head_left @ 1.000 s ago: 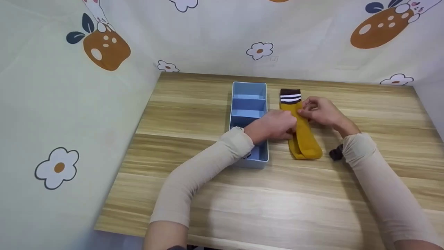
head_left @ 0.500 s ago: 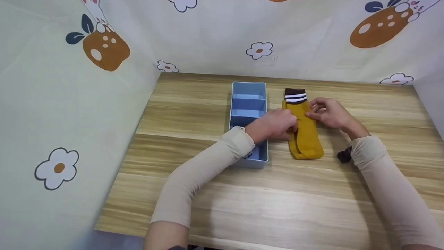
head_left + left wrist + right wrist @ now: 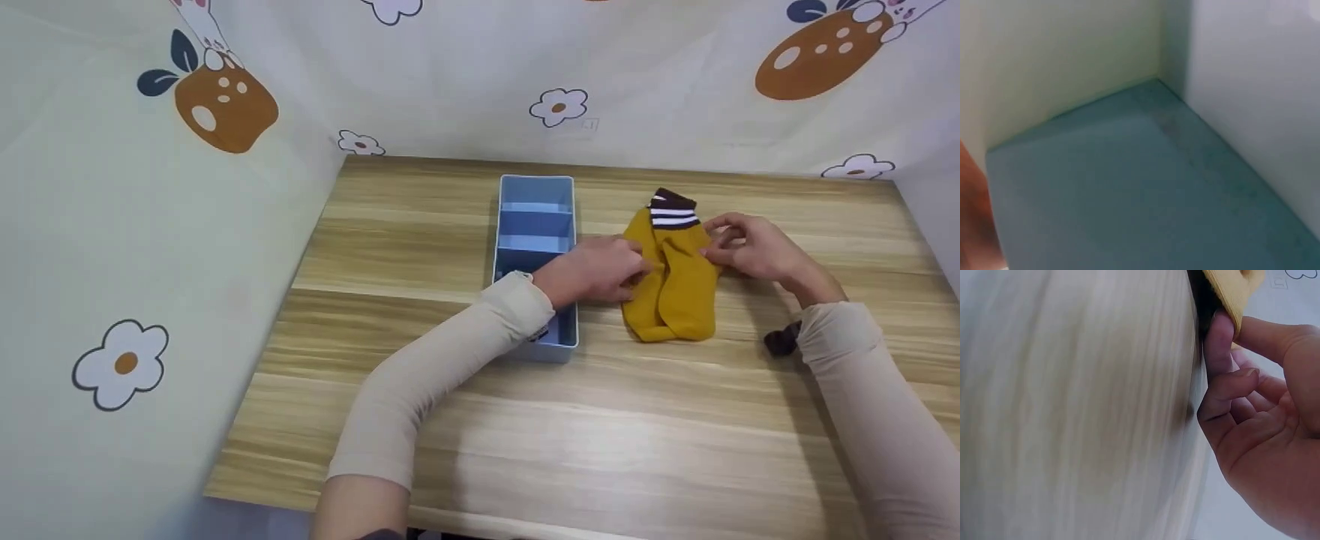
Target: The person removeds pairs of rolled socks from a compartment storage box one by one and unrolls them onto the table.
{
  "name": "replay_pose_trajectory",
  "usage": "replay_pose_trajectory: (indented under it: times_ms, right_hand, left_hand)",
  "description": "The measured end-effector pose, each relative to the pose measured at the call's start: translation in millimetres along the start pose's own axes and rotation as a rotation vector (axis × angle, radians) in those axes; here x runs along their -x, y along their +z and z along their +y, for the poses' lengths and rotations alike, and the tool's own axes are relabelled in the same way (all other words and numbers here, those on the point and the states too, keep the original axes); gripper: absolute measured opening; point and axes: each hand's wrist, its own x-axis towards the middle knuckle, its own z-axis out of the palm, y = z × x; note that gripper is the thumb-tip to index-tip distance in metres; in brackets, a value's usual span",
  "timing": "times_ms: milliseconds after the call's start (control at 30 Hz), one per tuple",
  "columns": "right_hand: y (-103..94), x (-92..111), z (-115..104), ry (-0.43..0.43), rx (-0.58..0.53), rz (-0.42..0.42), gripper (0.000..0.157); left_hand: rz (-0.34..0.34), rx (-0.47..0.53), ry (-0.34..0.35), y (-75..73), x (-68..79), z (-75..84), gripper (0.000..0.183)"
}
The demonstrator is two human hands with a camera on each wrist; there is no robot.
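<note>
the yellow socks lie on the table, pinched at their three o'clock edge by the right hand and touched at nine by the left hand, whose grip i cannot tell, with a blue divided box beyond at nine and a dark bundle at four.

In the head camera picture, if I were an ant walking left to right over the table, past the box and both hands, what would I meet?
Blue box → left hand → yellow socks → right hand.
</note>
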Motion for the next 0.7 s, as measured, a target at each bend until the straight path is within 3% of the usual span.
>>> replay_pose_trajectory:
  times_ms: [133,267,400,700]
  right_hand:
    - [-0.6,-0.1,-2.8,-0.032,0.034,0.0,0.068]
    - [2.9,-2.9,-8.2,-0.059,0.089,-0.005,0.053]
    - [7.2,-7.3,-13.6,-0.073,0.114,-0.014,0.046]
    - [12.4,-13.9,-16.5,-0.137,0.173,0.03,0.056]
  left_hand:
    - [-0.043,-0.03,-0.04,-1.4,-0.9,1.6,0.055]
    - [-0.105,-0.079,-0.105,-5.5,-3.5,1.8,0.078]
    - [-0.181,-0.11,-0.155,-9.6,-3.2,5.3,0.076]
    - [-0.267,-0.224,-0.258,-14.8,0.0,23.8,0.083]
